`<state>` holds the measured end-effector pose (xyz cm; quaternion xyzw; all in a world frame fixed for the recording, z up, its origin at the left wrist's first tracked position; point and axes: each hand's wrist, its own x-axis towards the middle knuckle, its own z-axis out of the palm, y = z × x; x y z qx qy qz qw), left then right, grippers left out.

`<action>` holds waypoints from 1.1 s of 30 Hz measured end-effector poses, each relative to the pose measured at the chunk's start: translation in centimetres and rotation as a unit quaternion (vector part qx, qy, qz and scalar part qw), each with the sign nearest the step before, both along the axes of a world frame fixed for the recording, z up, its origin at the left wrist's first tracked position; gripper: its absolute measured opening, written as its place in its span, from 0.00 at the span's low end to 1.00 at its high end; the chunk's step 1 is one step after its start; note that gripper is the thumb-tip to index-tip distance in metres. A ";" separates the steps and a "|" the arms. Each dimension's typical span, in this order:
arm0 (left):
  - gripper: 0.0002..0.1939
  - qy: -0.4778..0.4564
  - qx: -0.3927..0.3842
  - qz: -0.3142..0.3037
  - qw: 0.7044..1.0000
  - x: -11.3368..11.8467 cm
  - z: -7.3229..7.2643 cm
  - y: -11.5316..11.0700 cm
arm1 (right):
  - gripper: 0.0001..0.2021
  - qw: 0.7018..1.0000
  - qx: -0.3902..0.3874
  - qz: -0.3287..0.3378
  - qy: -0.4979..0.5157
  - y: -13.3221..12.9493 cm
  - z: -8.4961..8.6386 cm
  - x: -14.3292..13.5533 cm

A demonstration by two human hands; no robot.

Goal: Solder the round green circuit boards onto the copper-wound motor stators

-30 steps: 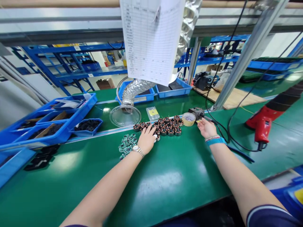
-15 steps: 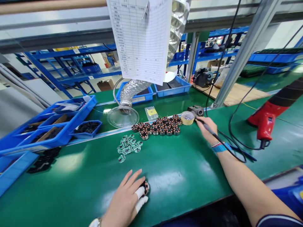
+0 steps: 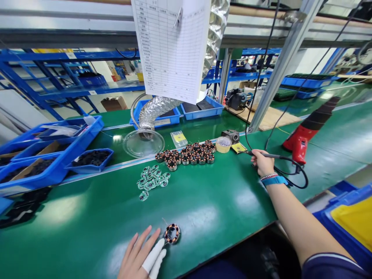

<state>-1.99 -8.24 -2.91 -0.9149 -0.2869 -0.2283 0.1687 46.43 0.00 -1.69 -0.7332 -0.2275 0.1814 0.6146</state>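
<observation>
My left hand (image 3: 143, 254) is spread over the green table, with white covers on two digits. Its fingertips are beside a copper-wound ring (image 3: 172, 233) that stands alone near the front edge. In my right hand (image 3: 263, 162) is a black-handled soldering iron (image 3: 271, 155), its tip by a small yellow pad (image 3: 238, 148). A roll of tape (image 3: 223, 143) sits left of the pad. Several more copper-wound rings (image 3: 193, 155) are grouped at the middle, and small green circuit boards (image 3: 152, 178) lie in a loose pile to their left.
A red heat gun (image 3: 302, 137) stands on the right, near looped black cable. Blue trays (image 3: 100, 126) with dark parts are on the left. A clear funnel (image 3: 143, 143) on a foil duct and a hanging paper sheet (image 3: 171, 50) are ahead.
My left hand has drawn back left from the single ring, which now shows whole. My right hand has shifted its hold on the iron, and the yellow pad has come into view. The view has turned right.
</observation>
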 end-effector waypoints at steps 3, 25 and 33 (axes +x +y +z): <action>0.16 -0.005 0.001 -0.011 1.000 -0.4 -0.5 -0.1 | 0.12 1.000 -0.010 0.002 -0.013 0.2 -0.3 -0.2; 0.11 -0.241 -0.310 0.116 0.912 1.1 3.1 1.6 | 0.13 0.749 0.133 0.517 -0.392 -0.2 1.2 -20.8; 0.10 -0.323 -0.321 0.182 0.871 0.1 0.7 4.0 | 0.16 0.692 0.098 0.562 -0.443 6.3 -1.4 -28.7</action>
